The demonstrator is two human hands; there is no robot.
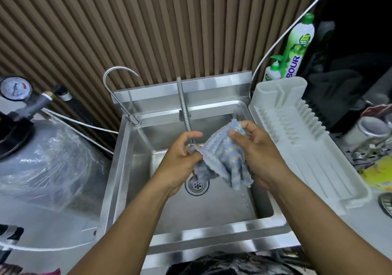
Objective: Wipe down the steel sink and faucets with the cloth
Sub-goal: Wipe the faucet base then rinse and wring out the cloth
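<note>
Ribbed brown panelling [169, 31] backs the steel sink [212, 230]. Over its basin, above the drain [197, 185], hangs a blue-and-cream cloth [220, 158]: the left hand [180, 158] grips a bunched corner in curled fingers [194, 158], the right hand [258, 154] pinches the upper edge. A flexible faucet [184, 109] descends beside the left hand; a gooseneck faucet [112, 77] stands rear left. Right, a green bottle [297, 48] reads "BOUR".

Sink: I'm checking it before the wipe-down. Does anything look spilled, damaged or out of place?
Nothing stands out. The left hand and right hand hold the cloth over the drain; the sink shows only a few water drops by its right wall.
</note>
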